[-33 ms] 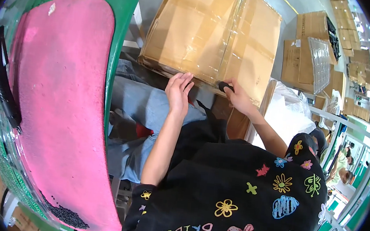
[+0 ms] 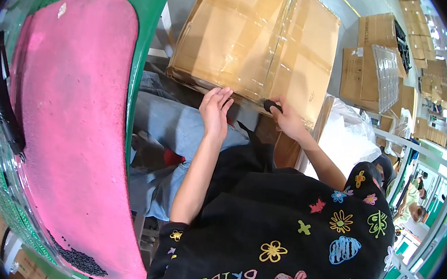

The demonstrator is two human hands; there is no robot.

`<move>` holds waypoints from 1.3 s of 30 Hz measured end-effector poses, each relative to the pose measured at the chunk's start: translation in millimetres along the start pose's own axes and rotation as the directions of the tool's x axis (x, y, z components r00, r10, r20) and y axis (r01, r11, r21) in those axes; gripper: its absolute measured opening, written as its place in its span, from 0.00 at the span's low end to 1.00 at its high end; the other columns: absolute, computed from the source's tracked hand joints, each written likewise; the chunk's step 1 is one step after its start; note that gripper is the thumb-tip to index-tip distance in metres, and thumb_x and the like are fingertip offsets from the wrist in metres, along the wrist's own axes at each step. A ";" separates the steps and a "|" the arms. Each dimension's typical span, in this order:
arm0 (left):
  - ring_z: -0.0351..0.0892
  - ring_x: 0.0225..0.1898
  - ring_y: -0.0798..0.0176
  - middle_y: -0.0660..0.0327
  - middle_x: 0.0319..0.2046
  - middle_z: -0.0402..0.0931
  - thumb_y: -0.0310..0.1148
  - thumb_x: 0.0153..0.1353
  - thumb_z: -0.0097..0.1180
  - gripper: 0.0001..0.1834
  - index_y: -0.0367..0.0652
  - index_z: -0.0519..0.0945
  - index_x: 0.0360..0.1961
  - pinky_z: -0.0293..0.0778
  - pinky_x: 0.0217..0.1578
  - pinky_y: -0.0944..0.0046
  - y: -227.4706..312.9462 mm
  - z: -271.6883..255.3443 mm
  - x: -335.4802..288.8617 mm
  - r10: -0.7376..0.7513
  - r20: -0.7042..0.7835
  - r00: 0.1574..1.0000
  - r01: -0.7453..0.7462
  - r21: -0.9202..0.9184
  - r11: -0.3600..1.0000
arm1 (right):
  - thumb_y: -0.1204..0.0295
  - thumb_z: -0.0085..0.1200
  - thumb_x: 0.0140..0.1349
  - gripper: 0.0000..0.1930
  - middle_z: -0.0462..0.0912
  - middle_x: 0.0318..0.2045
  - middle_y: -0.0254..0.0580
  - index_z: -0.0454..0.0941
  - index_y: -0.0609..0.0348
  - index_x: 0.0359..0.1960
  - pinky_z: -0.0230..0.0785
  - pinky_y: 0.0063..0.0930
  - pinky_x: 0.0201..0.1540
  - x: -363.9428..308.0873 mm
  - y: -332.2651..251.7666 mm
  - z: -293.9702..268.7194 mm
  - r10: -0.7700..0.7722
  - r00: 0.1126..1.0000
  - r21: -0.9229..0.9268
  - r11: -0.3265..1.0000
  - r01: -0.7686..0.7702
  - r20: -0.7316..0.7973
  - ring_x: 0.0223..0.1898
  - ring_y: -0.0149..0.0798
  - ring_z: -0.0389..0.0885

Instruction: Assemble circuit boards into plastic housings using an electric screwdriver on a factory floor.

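Carton, large, brown: taken as landmark; a taped seam is run down its top. Left hand: laid at the carton's near edge, fingers slightly parted; no object is seen gripped. Right hand: placed at the carton's near edge, beside the seam; a black tool is held in closed fingers, its tip not made out. Pink mat: spread on a green table, left of the carton. Brown boxes: grouped right of the carton.
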State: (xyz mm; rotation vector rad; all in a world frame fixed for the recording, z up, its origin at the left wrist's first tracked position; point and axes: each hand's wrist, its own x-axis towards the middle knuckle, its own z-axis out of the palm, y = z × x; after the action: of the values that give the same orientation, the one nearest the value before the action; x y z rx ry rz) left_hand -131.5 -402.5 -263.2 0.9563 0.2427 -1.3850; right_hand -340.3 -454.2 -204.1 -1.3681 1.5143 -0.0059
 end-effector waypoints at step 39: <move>0.76 0.54 0.61 0.56 0.49 0.80 0.30 0.67 0.44 0.16 0.35 0.78 0.50 0.70 0.52 0.60 -1.6 5.4 -2.6 -0.078 0.093 0.993 0.048 0.294 0.955 | 0.68 0.57 0.64 0.21 0.75 0.44 0.68 0.64 0.69 0.50 0.69 0.44 0.50 6.0 22.1 99.6 -0.264 0.851 -0.029 0.959 0.282 -0.455 0.47 0.64 0.76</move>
State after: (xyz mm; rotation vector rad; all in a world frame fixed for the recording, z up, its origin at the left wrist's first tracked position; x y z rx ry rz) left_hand -135.6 -404.2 -258.8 1.1224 -0.0118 -1.5526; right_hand -288.8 -391.7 -266.5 -1.6152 1.6687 -0.5715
